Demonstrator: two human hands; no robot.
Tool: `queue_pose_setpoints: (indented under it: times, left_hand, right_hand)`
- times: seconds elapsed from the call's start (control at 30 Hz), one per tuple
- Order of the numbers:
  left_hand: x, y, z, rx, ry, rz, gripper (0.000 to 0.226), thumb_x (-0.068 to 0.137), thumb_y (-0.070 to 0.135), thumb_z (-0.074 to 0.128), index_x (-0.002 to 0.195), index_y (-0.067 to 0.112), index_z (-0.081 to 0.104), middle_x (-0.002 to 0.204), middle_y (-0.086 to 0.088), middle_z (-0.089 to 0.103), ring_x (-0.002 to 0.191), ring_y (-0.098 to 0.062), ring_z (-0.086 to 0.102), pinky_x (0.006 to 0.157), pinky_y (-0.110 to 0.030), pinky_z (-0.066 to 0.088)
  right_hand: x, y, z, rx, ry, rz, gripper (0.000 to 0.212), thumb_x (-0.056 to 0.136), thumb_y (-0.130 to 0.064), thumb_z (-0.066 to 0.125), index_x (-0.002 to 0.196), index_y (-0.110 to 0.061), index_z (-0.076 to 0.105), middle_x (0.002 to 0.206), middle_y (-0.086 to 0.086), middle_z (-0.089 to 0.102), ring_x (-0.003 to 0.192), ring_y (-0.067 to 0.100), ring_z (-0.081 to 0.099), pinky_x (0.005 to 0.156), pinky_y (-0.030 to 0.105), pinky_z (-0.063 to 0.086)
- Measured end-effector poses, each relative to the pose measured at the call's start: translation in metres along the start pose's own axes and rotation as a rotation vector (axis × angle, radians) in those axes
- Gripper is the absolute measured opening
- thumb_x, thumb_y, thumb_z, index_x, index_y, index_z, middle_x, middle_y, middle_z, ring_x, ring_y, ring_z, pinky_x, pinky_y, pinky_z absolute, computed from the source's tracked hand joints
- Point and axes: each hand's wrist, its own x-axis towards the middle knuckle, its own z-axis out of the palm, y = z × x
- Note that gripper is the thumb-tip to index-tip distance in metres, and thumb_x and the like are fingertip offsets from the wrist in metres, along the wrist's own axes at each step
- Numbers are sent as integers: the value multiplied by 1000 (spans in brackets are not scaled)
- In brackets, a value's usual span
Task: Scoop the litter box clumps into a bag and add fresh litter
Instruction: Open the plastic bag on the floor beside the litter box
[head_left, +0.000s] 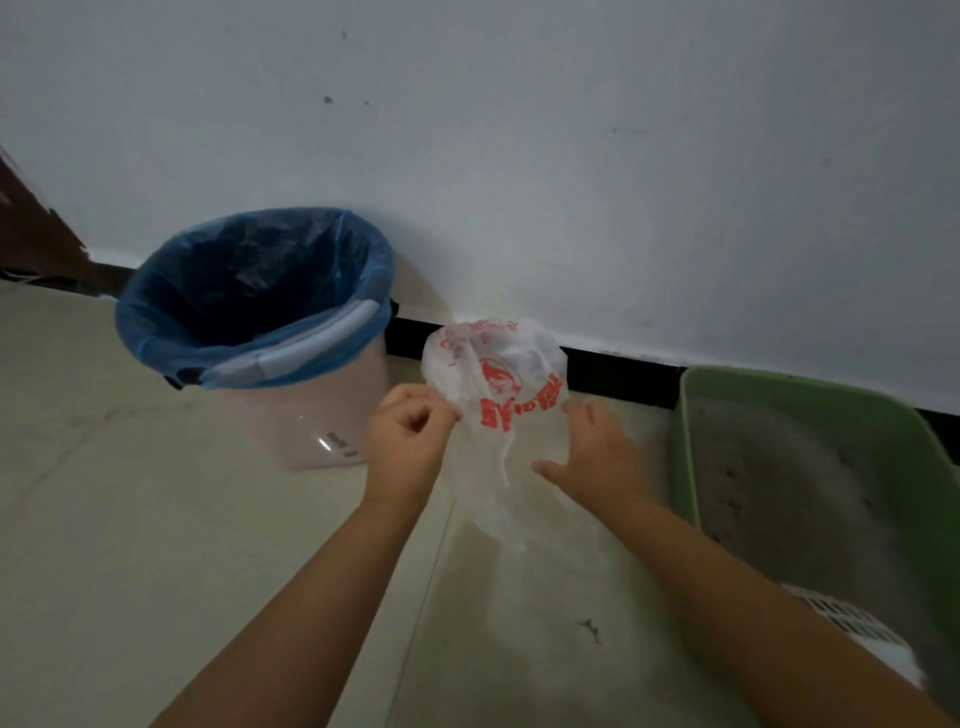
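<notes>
A thin white plastic bag (498, 384) with red print hangs in the air between my hands, above the floor. My left hand (408, 441) pinches its left edge with curled fingers. My right hand (592, 452) is on the bag's right side with fingers spread; whether it grips the film is unclear. A green litter box (810, 395) with grey litter and some dark clumps stands on the floor at the right. A white slotted scoop (852, 623) lies at the box's near end, partly hidden by my right forearm.
A pale bin (311, 415) lined with a blue bag (249, 291) stands on the floor at the left against the white wall. A black skirting strip (618, 374) runs along the wall's base. Beige floor tiles lie under my arms.
</notes>
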Motion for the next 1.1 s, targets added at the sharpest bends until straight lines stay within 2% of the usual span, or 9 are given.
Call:
queue_pose_setpoints:
  times: [0.1, 0.23, 0.33, 0.47, 0.6, 0.73, 0.83, 0.97, 1.1]
  left_hand:
    - [4, -1, -5, -41, 0, -43, 36, 79, -11, 58, 55, 16, 58, 73, 4, 48, 59, 14, 49, 61, 1, 38]
    - [5, -10, -15, 341, 41, 50, 12, 84, 2, 58, 79, -1, 68, 90, -5, 52, 74, -1, 47, 69, -1, 34]
    - [-3, -32, -15, 829, -81, 43, 51, 92, 43, 46, 113, -1, 63, 124, -16, 48, 112, -28, 44, 93, -30, 34]
    - [-21, -54, -2, 1104, -403, -160, 80, 83, 68, 41, 140, 12, 33, 147, -11, 24, 134, -29, 22, 106, -40, 26]
    - [-36, -69, 10, 1054, -427, -319, 75, 80, 59, 56, 133, 10, 35, 135, -12, 36, 125, -28, 37, 97, -38, 38]
    - [-49, -78, 17, 716, -406, -492, 72, 80, 56, 58, 125, 5, 37, 127, -13, 48, 117, -30, 50, 91, -36, 43]
    - [-65, -72, 20, 588, -444, -443, 71, 77, 60, 59, 122, 9, 38, 114, 0, 52, 112, -24, 54, 86, -31, 43]
    - [-72, -73, 24, 660, -413, -415, 63, 79, 57, 59, 116, 8, 46, 108, -3, 53, 107, -24, 56, 81, -31, 44]
    - [-64, -84, 24, 829, -420, -378, 31, 89, 25, 51, 111, 4, 55, 113, -13, 58, 102, -29, 57, 79, -30, 44]
  right_hand:
    - [9, -4, 4, 53, 206, 5, 29, 87, -15, 47, 110, 2, 53, 112, 20, 51, 104, 37, 51, 78, 39, 42]
    - [23, -9, -8, 182, 244, 47, 33, 77, -14, 34, 86, 5, 60, 91, 26, 54, 87, 38, 54, 61, 35, 30]
    - [22, -16, -13, 268, 192, 56, 19, 62, -20, 31, 60, -7, 44, 63, 15, 48, 71, 34, 48, 58, 28, 22]
    - [3, -24, -3, 328, 108, 56, 21, 80, -14, 43, 63, -4, 48, 60, 13, 45, 68, 26, 45, 55, 30, 22]
    - [-8, -26, -9, 387, -103, 19, 24, 90, -7, 50, 88, 11, 65, 89, 25, 66, 75, 30, 59, 53, 22, 34]
    - [-10, -30, -18, 570, -191, 57, 18, 91, -10, 51, 86, -2, 67, 67, 0, 60, 55, 7, 50, 45, 9, 41]
    - [-19, -29, -16, 610, -213, 84, 18, 91, -11, 52, 76, -8, 62, 65, 0, 57, 55, 10, 51, 53, 16, 42]
    - [-26, -23, -12, 624, -296, 97, 19, 91, -9, 52, 75, -7, 63, 65, 2, 56, 56, 11, 51, 55, 18, 43]
    - [-23, -11, -17, 635, -302, 117, 16, 90, -6, 53, 89, 2, 67, 65, 2, 55, 57, 10, 50, 54, 17, 44]
